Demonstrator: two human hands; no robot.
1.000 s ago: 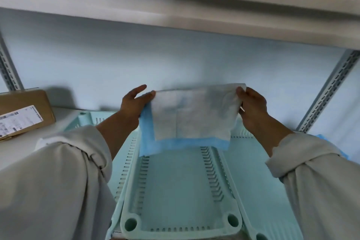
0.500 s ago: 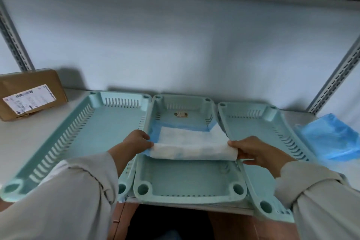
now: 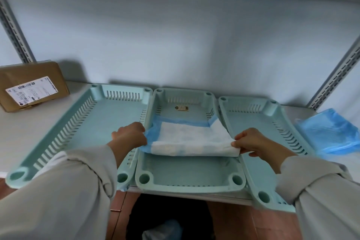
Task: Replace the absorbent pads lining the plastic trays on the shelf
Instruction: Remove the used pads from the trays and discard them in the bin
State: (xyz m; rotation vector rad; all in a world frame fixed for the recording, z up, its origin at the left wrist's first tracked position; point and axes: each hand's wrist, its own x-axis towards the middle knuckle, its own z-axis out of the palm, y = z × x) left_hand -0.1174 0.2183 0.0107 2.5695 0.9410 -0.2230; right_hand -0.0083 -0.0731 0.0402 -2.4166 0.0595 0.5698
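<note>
Left hand (image 3: 129, 136): fingers curled round the left edge of a folded absorbent pad, white on top with a blue plastic border (image 3: 187, 138), gripping it at the left wall of the middle tray. Right hand (image 3: 255, 142): thumb and fingertips pinch the pad's near right corner, which is lifted off the tray. Both arms in pale grey sleeves (image 3: 64, 187).

Pad position: inside the middle pale-green plastic tray with slotted walls (image 3: 187, 181), spanning it from wall to wall across the middle portion. Far edge of the pad lies on the tray floor; near edge is raised and held between the two hands. Near part of the tray floor is bare. A small tan-and-white item (image 3: 181, 108) lies on the far floor of this tray, beyond the pad; too small to identify.

Neighbours: a larger pale-green slotted tray (image 3: 97, 119) just beside on the left and a third pale-green tray (image 3: 259, 121) just beside on the right, both unlined. All three rest on a white shelf board (image 3: 21, 132).

Further out: crumpled blue plastic sheet (image 3: 329, 132) on the shelf right of the right tray. Brown cardboard box with a white printed label (image 3: 32, 85) at the far left. Slotted grey metal uprights (image 3: 335, 78) on either side.
</note>
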